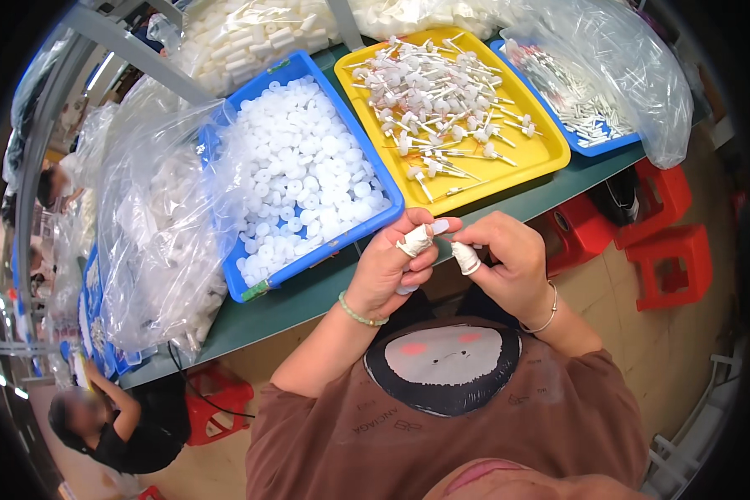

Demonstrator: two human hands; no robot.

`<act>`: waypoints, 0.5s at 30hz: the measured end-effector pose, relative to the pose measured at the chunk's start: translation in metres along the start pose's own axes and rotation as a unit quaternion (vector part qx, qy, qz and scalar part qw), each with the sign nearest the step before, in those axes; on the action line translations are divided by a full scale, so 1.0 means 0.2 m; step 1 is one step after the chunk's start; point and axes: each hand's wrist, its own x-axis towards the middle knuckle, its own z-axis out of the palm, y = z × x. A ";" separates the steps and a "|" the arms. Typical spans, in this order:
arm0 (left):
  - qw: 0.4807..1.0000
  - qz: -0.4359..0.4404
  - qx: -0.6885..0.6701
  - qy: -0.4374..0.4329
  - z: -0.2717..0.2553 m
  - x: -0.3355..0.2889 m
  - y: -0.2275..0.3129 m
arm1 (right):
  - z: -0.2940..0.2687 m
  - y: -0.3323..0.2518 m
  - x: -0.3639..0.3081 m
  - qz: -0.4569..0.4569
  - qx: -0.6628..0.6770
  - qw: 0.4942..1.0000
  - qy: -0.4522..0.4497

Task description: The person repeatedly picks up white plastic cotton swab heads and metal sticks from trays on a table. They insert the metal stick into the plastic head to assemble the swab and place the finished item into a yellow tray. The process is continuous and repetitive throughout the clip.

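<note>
My left hand (390, 265), its thumb wrapped in a white cover, pinches a small translucent white plastic washer (440, 226) at its fingertips. More of the same whitish plastic (407, 289) peeks out below its curled fingers. Close by on the right, my right hand (508, 257) is closed in a pinch, also with a white cover on a digit. Its fingertips almost meet the washer; what they grip is too small to make out. Both hands are in front of a blue tray (325, 247) heaped with white washers and a yellow tray (521, 171) of washer-and-pin pieces.
Another blue tray (596, 148) with small white pins stands at the right, partly under a clear plastic bag (662, 100). A bag of white parts (162, 225) lies left on the green table (262, 321). Red stools (668, 267) stand right; a co-worker (129, 425) sits lower left.
</note>
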 end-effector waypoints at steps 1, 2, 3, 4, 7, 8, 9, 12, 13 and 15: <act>1.000 0.002 0.004 0.001 0.00 0.00 0.00 | 0.00 0.00 0.00 0.000 -0.015 1.000 0.001; 1.000 0.004 0.008 0.002 0.01 0.00 0.00 | 0.00 -0.01 0.01 0.000 -0.031 1.000 0.002; 1.000 0.006 0.013 0.002 0.01 0.00 0.00 | 0.00 -0.01 0.01 -0.001 -0.046 0.999 0.003; 1.000 0.008 0.014 0.009 0.03 0.00 0.00 | 0.00 -0.01 0.02 -0.003 -0.050 0.999 0.011; 0.999 0.009 0.026 0.020 0.05 0.01 0.01 | 0.02 0.01 0.01 -0.001 -0.063 0.998 0.026; 0.999 0.006 0.036 0.017 0.05 0.01 0.01 | 0.02 0.01 0.01 0.004 -0.068 0.997 0.025; 0.999 0.004 0.046 0.015 0.05 0.01 0.01 | 0.02 0.02 0.01 0.009 -0.073 0.997 0.024; 0.999 -0.003 0.042 0.018 0.04 0.01 0.01 | 0.04 0.03 0.01 0.005 -0.078 0.996 0.038; 0.999 -0.001 0.042 0.017 0.05 0.01 0.01 | 0.04 0.03 0.01 0.007 -0.083 0.996 0.038; 0.999 0.001 0.041 0.016 0.05 0.01 0.01 | 0.05 0.03 0.00 0.012 -0.093 0.995 0.040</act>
